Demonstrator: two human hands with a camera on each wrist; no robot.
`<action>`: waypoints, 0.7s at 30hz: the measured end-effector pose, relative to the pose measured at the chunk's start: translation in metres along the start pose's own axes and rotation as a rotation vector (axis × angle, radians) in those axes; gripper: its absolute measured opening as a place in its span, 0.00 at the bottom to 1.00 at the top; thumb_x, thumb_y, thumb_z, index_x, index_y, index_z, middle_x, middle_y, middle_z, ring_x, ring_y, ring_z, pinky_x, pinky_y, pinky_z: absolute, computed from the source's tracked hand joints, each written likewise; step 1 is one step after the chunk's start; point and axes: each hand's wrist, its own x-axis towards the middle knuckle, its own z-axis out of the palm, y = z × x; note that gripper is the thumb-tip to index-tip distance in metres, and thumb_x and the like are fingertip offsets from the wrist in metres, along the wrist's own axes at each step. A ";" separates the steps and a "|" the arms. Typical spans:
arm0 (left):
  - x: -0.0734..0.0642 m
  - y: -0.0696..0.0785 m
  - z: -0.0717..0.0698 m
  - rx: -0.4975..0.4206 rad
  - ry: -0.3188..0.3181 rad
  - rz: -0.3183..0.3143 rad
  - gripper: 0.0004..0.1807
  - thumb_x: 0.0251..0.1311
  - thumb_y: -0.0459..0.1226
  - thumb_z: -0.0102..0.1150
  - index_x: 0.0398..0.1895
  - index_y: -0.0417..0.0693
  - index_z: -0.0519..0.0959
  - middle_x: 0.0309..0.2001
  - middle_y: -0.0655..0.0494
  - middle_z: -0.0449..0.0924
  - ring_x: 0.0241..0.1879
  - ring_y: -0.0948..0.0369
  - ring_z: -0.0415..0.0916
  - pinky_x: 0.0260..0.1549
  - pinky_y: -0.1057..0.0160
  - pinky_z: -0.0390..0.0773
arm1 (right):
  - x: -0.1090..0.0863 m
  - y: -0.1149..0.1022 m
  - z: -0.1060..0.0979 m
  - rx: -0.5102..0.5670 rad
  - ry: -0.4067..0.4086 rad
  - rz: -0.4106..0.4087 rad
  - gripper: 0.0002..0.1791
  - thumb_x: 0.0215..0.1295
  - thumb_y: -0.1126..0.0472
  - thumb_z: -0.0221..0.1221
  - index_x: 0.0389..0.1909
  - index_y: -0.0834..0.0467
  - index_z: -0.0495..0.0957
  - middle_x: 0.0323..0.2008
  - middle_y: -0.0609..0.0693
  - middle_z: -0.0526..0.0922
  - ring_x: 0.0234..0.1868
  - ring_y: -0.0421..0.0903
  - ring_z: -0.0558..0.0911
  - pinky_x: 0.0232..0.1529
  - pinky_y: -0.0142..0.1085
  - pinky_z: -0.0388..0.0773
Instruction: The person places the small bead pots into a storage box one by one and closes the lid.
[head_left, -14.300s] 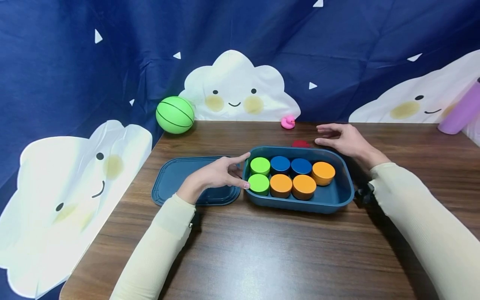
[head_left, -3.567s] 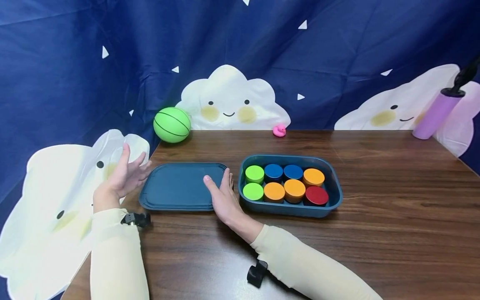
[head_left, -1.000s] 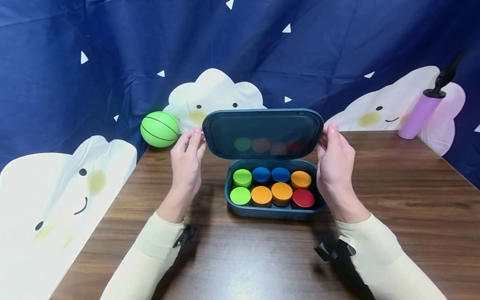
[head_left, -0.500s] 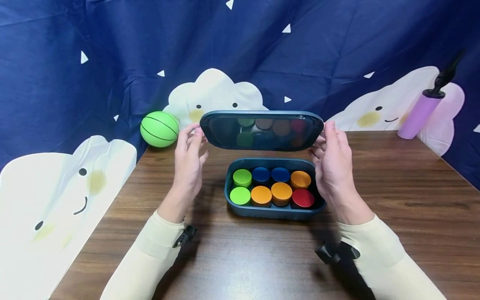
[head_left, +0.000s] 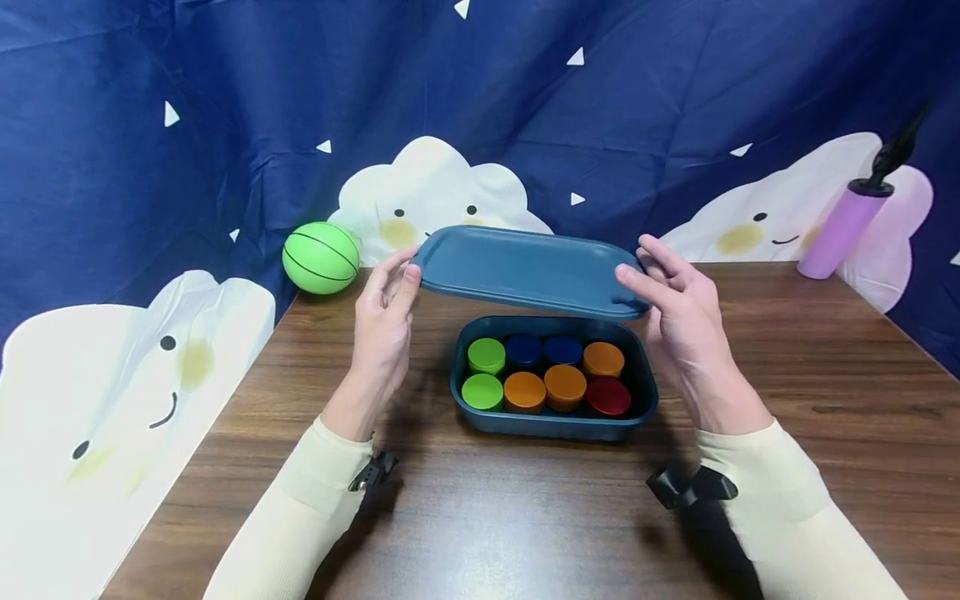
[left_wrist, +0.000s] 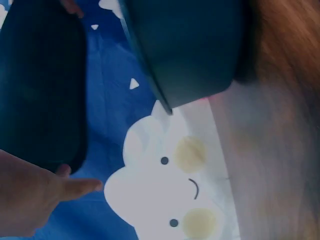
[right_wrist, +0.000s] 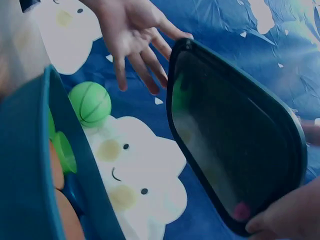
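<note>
A dark blue rectangular lid (head_left: 525, 271) hangs above the matching open box (head_left: 547, 427), its top face up and its right end lower than its left. My left hand (head_left: 381, 329) pinches the lid's left end between thumb and fingers. At the other end my right hand (head_left: 686, 325) grips the lid, thumb on top and fingers partly hidden. Round-topped pieces fill most of the box: two green (head_left: 482, 392), two blue (head_left: 523, 350), three orange (head_left: 565, 386) and one red (head_left: 608, 396). In the right wrist view the underside of the lid (right_wrist: 235, 135) is visible.
The box stands on a brown wooden table (head_left: 465, 517). A green ball (head_left: 321, 258) sits at the back left, and a purple pump (head_left: 842, 229) with a black top stands at the back right. Behind hangs a blue cloth (head_left: 450, 75) with white clouds.
Since 3.6 s ago the lid has left the table and come over the box. In the last second it has tipped from showing its underside to showing its top, its right end dropping.
</note>
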 end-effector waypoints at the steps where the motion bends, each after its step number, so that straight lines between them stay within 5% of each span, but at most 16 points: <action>1: 0.000 -0.001 -0.001 -0.010 -0.015 0.005 0.30 0.68 0.43 0.59 0.69 0.38 0.70 0.61 0.56 0.77 0.58 0.67 0.73 0.61 0.71 0.70 | 0.000 -0.002 -0.002 -0.029 -0.026 0.000 0.44 0.66 0.71 0.62 0.80 0.58 0.52 0.78 0.53 0.54 0.76 0.45 0.59 0.64 0.27 0.71; 3: 0.001 -0.002 -0.003 -0.004 -0.030 0.022 0.40 0.59 0.51 0.64 0.71 0.39 0.70 0.68 0.53 0.74 0.66 0.66 0.71 0.67 0.69 0.67 | 0.001 -0.005 -0.007 -0.076 -0.092 -0.007 0.50 0.62 0.76 0.62 0.81 0.58 0.46 0.82 0.52 0.43 0.81 0.46 0.49 0.67 0.30 0.66; 7: 0.002 -0.002 -0.006 0.069 -0.033 0.071 0.52 0.44 0.61 0.68 0.71 0.42 0.71 0.70 0.51 0.73 0.71 0.63 0.68 0.72 0.64 0.63 | 0.003 -0.010 -0.018 -0.142 -0.208 0.004 0.60 0.54 0.85 0.63 0.81 0.60 0.39 0.82 0.55 0.39 0.81 0.50 0.48 0.60 0.26 0.72; 13: 0.003 -0.001 -0.011 0.155 -0.089 0.097 0.55 0.38 0.65 0.69 0.72 0.48 0.70 0.70 0.52 0.72 0.70 0.62 0.70 0.69 0.64 0.67 | 0.005 -0.018 -0.031 -0.312 -0.283 0.015 0.62 0.49 0.84 0.67 0.81 0.61 0.42 0.81 0.57 0.46 0.78 0.47 0.58 0.56 0.23 0.75; 21: 0.008 -0.003 -0.022 0.353 -0.272 0.152 0.60 0.36 0.66 0.69 0.74 0.44 0.67 0.72 0.53 0.69 0.71 0.59 0.69 0.73 0.64 0.61 | 0.008 -0.026 -0.047 -0.501 -0.316 -0.033 0.61 0.46 0.83 0.70 0.80 0.62 0.49 0.81 0.56 0.50 0.79 0.48 0.58 0.59 0.18 0.70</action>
